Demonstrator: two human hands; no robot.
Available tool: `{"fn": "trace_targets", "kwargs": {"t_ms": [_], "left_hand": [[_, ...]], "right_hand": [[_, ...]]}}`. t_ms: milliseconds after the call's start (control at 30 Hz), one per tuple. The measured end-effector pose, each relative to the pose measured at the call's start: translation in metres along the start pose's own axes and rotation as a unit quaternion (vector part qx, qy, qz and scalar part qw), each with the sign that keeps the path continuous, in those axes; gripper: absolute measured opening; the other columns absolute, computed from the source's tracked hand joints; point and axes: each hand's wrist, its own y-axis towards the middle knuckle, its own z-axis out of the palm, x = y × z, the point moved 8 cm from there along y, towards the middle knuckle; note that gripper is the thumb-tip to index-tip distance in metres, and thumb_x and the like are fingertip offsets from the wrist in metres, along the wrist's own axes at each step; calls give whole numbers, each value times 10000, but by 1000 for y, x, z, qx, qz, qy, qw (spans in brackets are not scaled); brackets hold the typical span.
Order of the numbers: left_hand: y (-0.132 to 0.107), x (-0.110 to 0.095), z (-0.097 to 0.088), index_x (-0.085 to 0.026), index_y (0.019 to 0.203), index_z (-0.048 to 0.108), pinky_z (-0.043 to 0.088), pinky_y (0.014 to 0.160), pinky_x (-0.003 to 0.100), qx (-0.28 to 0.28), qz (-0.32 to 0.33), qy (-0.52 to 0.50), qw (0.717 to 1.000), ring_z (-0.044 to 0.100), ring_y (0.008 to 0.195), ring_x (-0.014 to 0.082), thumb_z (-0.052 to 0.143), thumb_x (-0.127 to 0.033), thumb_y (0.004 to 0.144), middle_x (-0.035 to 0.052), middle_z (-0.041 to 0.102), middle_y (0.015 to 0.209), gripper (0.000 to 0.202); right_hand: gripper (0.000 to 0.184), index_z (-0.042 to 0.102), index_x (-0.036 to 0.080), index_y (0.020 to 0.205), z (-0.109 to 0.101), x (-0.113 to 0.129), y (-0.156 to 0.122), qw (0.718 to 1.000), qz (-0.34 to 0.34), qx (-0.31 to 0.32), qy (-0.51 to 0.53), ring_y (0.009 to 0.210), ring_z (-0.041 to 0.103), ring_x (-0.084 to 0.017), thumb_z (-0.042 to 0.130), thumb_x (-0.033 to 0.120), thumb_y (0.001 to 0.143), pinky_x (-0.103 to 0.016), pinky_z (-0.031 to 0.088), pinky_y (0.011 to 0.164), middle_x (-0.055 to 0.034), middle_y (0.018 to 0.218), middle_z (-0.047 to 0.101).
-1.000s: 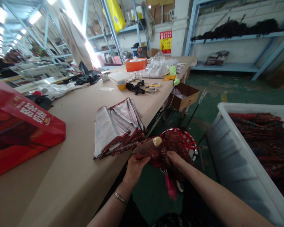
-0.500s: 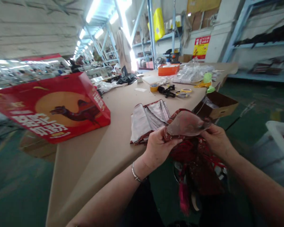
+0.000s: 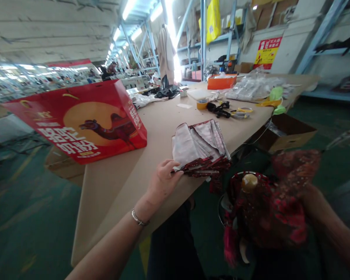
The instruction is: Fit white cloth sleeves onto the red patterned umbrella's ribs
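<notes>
On the table edge lies a stack of folded fabric pieces (image 3: 189, 146), pale on the upper side with dark red patterned edges. My left hand (image 3: 161, 181) pinches the near left corner of this stack between thumb and fingers. Low on the right, my right hand (image 3: 310, 202) grips a dark red patterned fabric (image 3: 296, 171), smeared by motion and hanging down away from the table; its fingers are partly hidden behind the cloth. Below it are more dark red fabric, a pink tassel (image 3: 230, 241) and a round gold-coloured thing (image 3: 249, 182).
A large red gift bag (image 3: 105, 120) with a camel picture stands on the table's left. Farther back are yellow tape (image 3: 202, 104), black-handled tools (image 3: 218, 109), yellow-handled pliers (image 3: 242, 112), an orange box (image 3: 221, 81) and clear plastic bags (image 3: 253, 87). A cardboard box (image 3: 294, 134) sits right of the table.
My left hand has let go of the red fabric and moved left to the stack's corner. My right hand has carried the fabric down and right. The view has shifted.
</notes>
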Motion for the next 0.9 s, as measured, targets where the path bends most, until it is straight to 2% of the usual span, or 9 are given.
{"fn": "trace_targets", "kwargs": {"t_ms": [100, 167, 300, 400, 500, 600, 667, 767, 900], "left_hand": [[0, 1, 13, -183, 913, 650, 499, 820, 335, 13, 12, 33, 999, 616, 905, 206, 652, -199, 765, 75, 655, 969, 150], [1, 4, 20, -187, 898, 647, 500, 802, 328, 26, 11, 35, 999, 618, 868, 197, 637, -195, 781, 63, 655, 930, 118], [4, 11, 26, -183, 891, 636, 495, 744, 294, 35, 8, 7, 999, 615, 808, 173, 616, -230, 815, 52, 647, 884, 91], [8, 11, 26, -183, 897, 629, 490, 755, 293, 42, 23, 6, 999, 611, 832, 176, 605, -261, 835, 60, 645, 908, 103], [11, 2, 33, -189, 896, 626, 484, 780, 306, 86, 61, 67, 992, 607, 862, 190, 560, -255, 865, 71, 641, 929, 98], [13, -5, 42, -175, 891, 614, 480, 764, 310, 137, 82, 153, 975, 607, 845, 199, 490, -243, 899, 89, 638, 927, 142], [15, -7, 45, -169, 873, 606, 472, 727, 296, 155, 86, 180, 968, 604, 810, 194, 433, -231, 921, 88, 636, 897, 190], [21, -4, 44, -174, 840, 601, 442, 648, 265, 163, 86, 179, 966, 589, 738, 174, 396, -210, 929, 68, 625, 836, 226], [34, -1, 34, -178, 774, 598, 390, 589, 239, 172, 83, 123, 974, 549, 640, 136, 398, -193, 913, 35, 599, 739, 245]], "right_hand": [[277, 633, 253, 676, 22, -93, -13, 991, 123, -3, -50, 610, 662, -298, 613, 526, 639, -409, 491, 537, -148, 675, 688], [357, 624, 237, 710, 38, -133, -16, 983, 157, 18, -93, 697, 665, -333, 632, 562, 562, -457, 506, 640, -144, 762, 699], [520, 607, 197, 886, 51, -140, -10, 988, 115, 15, -105, 874, 649, -348, 600, 579, 534, -496, 491, 818, -149, 960, 682], [467, 600, 199, 982, 33, -78, -16, 994, 70, -55, -66, 883, 646, -308, 525, 549, 682, -471, 496, 823, -131, 1000, 672], [266, 609, 239, 959, 16, 30, -39, 993, -62, -97, 3, 817, 648, -246, 539, 441, 802, -410, 518, 796, -85, 936, 669], [138, 617, 257, 965, 37, 149, -73, 947, -318, 1, 38, 970, 615, -222, 534, 245, 857, -390, 490, 902, -66, 996, 638], [188, 610, 252, 1011, 71, 200, -91, 899, -427, 96, 31, 1012, 593, -208, 522, 169, 867, -360, 502, 884, -63, 998, 635], [192, 609, 204, 1039, 132, 236, -92, 850, -496, 172, -46, 1033, 561, -204, 498, 157, 890, -359, 482, 935, -71, 1016, 637], [239, 615, 139, 1099, 195, 241, -72, 803, -531, 150, -223, 1050, 520, -251, 488, 180, 901, -411, 423, 984, -107, 1081, 615]]}}
